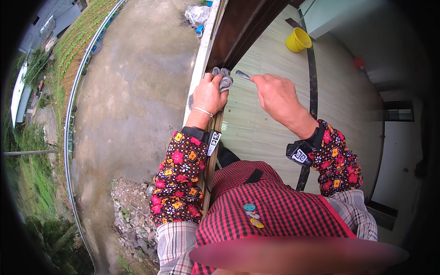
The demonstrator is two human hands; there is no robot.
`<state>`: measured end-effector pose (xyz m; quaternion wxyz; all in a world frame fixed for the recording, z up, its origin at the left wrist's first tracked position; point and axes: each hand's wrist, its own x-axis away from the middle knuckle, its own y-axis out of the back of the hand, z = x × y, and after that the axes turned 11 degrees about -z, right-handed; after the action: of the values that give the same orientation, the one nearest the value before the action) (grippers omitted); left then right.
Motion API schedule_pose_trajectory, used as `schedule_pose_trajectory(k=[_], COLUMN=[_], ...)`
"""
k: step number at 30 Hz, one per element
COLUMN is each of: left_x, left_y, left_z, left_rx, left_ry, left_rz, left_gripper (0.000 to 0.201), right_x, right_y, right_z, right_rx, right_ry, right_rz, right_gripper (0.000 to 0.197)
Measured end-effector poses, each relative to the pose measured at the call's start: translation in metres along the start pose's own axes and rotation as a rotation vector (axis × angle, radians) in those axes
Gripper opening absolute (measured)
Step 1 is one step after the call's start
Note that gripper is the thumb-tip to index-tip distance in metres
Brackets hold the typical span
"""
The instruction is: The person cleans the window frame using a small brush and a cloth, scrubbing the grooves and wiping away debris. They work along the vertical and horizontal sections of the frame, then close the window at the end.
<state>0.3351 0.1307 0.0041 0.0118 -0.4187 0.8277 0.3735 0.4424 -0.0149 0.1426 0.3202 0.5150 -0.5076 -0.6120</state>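
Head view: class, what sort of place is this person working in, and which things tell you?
Probably an upper-floor window or balcony edge of a house. The left hand presses a grey cloth on a dark frame; a concrete yard lies far below, with pale tiled floor inside.

Even, overcast daylight, brightest on the concrete yard (137, 91) at left; dimmer on the tiled floor (270, 105) at right. Soft shadows only, no hard edges, no glare. Strong fisheye bend: window frame (220, 41) and roadside rail (73, 105) curve toward the rim. Black vignette at all corners, heavy at right. Sharp focus at centre on both hands, softer near edges. Smooth reddish blurred patch (298, 254) along bottom.
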Motion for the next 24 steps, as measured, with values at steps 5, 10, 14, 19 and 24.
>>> schedule_pose_trajectory(k=[5,10,14,19,24], left_x=[0.003,0.014,0.021,0.007,-0.011], left_y=[0.001,0.002,-0.006,-0.029,-0.031], left_z=[-0.009,-0.025,-0.037,-0.038,-0.032], left_rx=[-0.007,-0.003,-0.039,0.016,-0.035], left_ry=[-0.009,-0.099,-0.123,-0.088,-0.061], left_rz=[0.001,-0.045,-0.013,0.038,0.062], left_gripper=[0.041,0.046,0.047,0.039,0.023], right_x=[-0.006,-0.011,-0.013,-0.028,-0.05], right_y=[-0.008,-0.015,-0.021,-0.038,-0.051], right_z=[0.009,0.013,0.011,0.01,0.004], right_rx=[0.02,0.173,0.198,0.208,0.197], right_ry=[0.046,0.086,0.071,0.045,0.002], right_rz=[0.015,0.095,0.104,0.302,0.28], right_gripper=[0.015,0.007,0.006,0.007,0.008])
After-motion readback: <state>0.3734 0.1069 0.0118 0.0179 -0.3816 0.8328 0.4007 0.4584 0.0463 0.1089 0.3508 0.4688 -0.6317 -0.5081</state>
